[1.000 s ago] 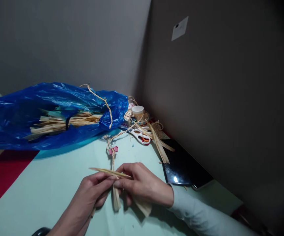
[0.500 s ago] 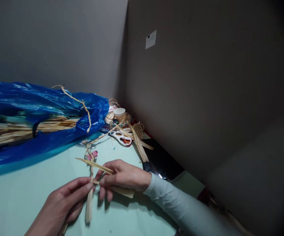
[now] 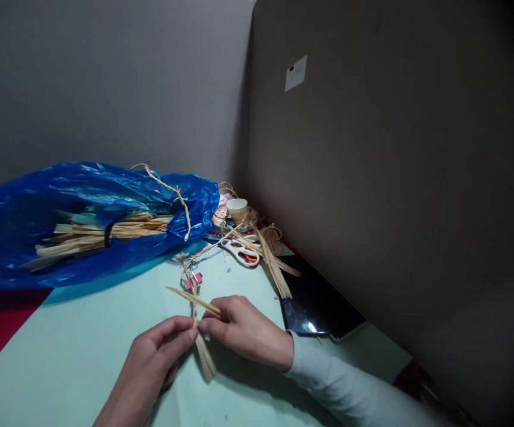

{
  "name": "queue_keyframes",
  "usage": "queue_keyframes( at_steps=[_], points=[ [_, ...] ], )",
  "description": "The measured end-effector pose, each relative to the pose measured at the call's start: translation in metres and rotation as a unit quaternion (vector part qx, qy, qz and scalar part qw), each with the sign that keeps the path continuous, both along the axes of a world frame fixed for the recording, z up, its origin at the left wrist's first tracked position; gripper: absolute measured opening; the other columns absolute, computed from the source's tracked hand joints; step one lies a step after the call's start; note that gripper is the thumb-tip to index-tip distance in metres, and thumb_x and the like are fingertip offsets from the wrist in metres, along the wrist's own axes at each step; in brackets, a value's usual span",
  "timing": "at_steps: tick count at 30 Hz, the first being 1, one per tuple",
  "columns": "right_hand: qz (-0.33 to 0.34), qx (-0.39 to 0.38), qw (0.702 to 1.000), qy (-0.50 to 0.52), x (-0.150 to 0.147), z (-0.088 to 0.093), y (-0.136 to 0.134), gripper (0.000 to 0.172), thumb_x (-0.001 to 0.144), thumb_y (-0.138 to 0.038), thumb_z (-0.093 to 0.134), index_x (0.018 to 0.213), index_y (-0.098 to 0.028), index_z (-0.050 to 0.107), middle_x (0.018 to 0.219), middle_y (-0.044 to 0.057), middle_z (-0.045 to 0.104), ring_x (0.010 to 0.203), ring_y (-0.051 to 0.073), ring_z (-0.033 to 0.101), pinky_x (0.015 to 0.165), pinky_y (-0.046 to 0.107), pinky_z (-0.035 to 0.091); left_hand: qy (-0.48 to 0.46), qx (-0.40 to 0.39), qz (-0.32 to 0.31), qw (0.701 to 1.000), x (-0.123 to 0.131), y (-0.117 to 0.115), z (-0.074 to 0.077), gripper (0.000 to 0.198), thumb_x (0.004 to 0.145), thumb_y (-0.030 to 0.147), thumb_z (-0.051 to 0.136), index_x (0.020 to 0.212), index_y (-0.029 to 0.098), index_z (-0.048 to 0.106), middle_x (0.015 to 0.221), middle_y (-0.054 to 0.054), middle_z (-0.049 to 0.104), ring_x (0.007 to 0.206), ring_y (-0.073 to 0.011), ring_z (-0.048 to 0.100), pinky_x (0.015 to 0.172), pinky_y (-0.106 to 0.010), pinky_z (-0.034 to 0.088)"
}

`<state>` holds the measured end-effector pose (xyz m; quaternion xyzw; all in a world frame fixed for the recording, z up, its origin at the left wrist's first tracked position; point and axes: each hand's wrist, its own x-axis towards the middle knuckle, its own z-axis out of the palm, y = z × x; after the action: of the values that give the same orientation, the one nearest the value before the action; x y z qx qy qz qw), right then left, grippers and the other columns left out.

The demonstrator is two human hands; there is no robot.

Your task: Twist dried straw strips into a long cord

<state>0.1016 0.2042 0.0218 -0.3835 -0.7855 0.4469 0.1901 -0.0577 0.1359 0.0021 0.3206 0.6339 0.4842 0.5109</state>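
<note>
My left hand (image 3: 152, 359) and my right hand (image 3: 243, 326) meet over a pale green table (image 3: 61, 362), both pinching dried straw strips (image 3: 203, 353). One narrow strip (image 3: 192, 300) sticks out up and to the left from my right fingers. A wider strip hangs down toward me between the two hands. A twisted straw cord with a small pink clip (image 3: 193, 280) runs from the hands back toward the table's far side.
A blue plastic bag (image 3: 83, 219) holding a tied straw bundle (image 3: 101, 234) lies at the left. White scissors (image 3: 240, 252), a small white cup (image 3: 237, 207), loose straw and twine sit in the corner. A dark tablet (image 3: 317, 305) lies by the right wall.
My hands stay pinched on the straw; the wide strip that lay under my right hand now hangs between both hands. The camera view has swung slightly back and forth.
</note>
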Motion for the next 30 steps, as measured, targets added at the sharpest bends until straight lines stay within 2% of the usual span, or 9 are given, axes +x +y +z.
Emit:
queue_keyframes(
  at_steps=[2, 4, 9, 13, 15, 18, 22, 26, 30],
  points=[
    [-0.012, 0.040, 0.999, -0.007, 0.002, 0.004, -0.001, 0.024, 0.084, -0.034, 0.057, 0.069, -0.016, 0.052, 0.059, -0.004, 0.046, 0.058, 0.009, 0.040, 0.052, 0.021, 0.025, -0.013, -0.001, -0.018, 1.000, -0.001, 0.001, 0.000, 0.037, 0.063, 0.045, 0.080, 0.083, 0.015, 0.071, 0.047, 0.007, 0.046, 0.038, -0.0028, 0.023, 0.040, -0.017, 0.010],
    [-0.021, 0.064, 0.998, 0.000, 0.003, 0.008, -0.004, 0.021, 0.084, -0.032, 0.057, 0.071, -0.016, 0.054, 0.059, -0.004, 0.049, 0.057, 0.009, 0.042, 0.052, 0.021, 0.026, -0.030, 0.000, -0.022, 0.999, 0.000, 0.003, 0.000, 0.034, 0.063, 0.044, 0.079, 0.077, 0.015, 0.069, 0.047, 0.007, 0.045, 0.038, -0.0015, 0.020, 0.040, -0.017, 0.008],
    [-0.009, 0.133, 0.991, 0.001, 0.001, 0.009, -0.023, 0.013, 0.085, -0.024, 0.050, 0.078, -0.016, 0.059, 0.062, -0.001, 0.057, 0.054, 0.010, 0.047, 0.053, 0.021, 0.030, -0.072, 0.006, 0.011, 0.997, 0.004, 0.005, 0.003, 0.031, 0.052, 0.035, 0.085, 0.067, 0.014, 0.068, 0.053, 0.001, 0.058, 0.039, -0.0031, 0.036, 0.040, -0.016, 0.017],
    [0.065, 0.249, 0.966, -0.032, -0.003, 0.000, -0.042, 0.020, 0.082, -0.018, 0.046, 0.097, -0.015, 0.059, 0.083, 0.006, 0.068, 0.062, 0.015, 0.057, 0.059, 0.025, 0.034, -0.117, -0.012, -0.026, 0.993, 0.000, 0.004, 0.004, 0.033, 0.055, 0.038, 0.084, 0.072, 0.012, 0.072, 0.037, 0.008, 0.042, 0.033, -0.0015, 0.024, 0.038, -0.016, 0.014],
    [0.103, 0.270, 0.956, -0.048, -0.003, -0.001, -0.044, 0.019, 0.081, -0.018, 0.048, 0.095, -0.014, 0.060, 0.083, 0.008, 0.069, 0.062, 0.016, 0.058, 0.059, 0.027, 0.033, -0.145, -0.008, -0.029, 0.989, -0.003, 0.002, 0.005, 0.032, 0.058, 0.038, 0.084, 0.074, 0.013, 0.072, 0.039, 0.007, 0.045, 0.035, -0.0029, 0.031, 0.038, -0.015, 0.023],
    [0.084, 0.223, 0.971, -0.019, 0.000, 0.004, -0.039, 0.017, 0.088, -0.023, 0.048, 0.084, -0.017, 0.063, 0.073, 0.003, 0.066, 0.060, 0.013, 0.056, 0.059, 0.025, 0.034, -0.171, -0.013, -0.019, 0.985, -0.004, 0.000, 0.008, 0.031, 0.056, 0.033, 0.087, 0.075, 0.014, 0.071, 0.054, 0.002, 0.059, 0.043, -0.0052, 0.044, 0.043, -0.015, 0.034],
    [-0.067, 0.157, 0.985, 0.034, 0.004, 0.015, -0.025, 0.019, 0.089, -0.033, 0.056, 0.093, -0.017, 0.065, 0.085, 0.003, 0.066, 0.069, 0.012, 0.055, 0.065, 0.023, 0.037, -0.184, -0.015, -0.028, 0.982, -0.004, -0.002, 0.011, 0.032, 0.060, 0.035, 0.086, 0.077, 0.014, 0.069, 0.048, 0.008, 0.045, 0.039, 0.0015, 0.016, 0.038, -0.012, 0.010],
    [-0.003, 0.020, 0.999, 0.048, 0.006, 0.011, -0.014, 0.028, 0.083, -0.040, 0.064, 0.095, -0.015, 0.067, 0.069, -0.002, 0.059, 0.059, 0.010, 0.049, 0.056, 0.021, 0.034, -0.165, -0.013, -0.034, 0.986, -0.002, -0.004, 0.011, 0.033, 0.061, 0.035, 0.085, 0.080, 0.014, 0.069, 0.047, 0.010, 0.041, 0.040, 0.0007, 0.016, 0.039, -0.012, 0.012],
    [0.025, -0.100, 0.990, 0.097, 0.006, 0.002, -0.005, 0.027, 0.079, -0.035, 0.067, 0.094, -0.012, 0.067, 0.062, -0.003, 0.053, 0.056, 0.009, 0.044, 0.051, 0.019, 0.031, -0.150, -0.009, -0.052, 0.987, -0.002, -0.004, 0.010, 0.031, 0.062, 0.034, 0.083, 0.079, 0.014, 0.067, 0.061, 0.003, 0.059, 0.039, 0.0009, 0.024, 0.039, -0.013, 0.013]
  ],
)
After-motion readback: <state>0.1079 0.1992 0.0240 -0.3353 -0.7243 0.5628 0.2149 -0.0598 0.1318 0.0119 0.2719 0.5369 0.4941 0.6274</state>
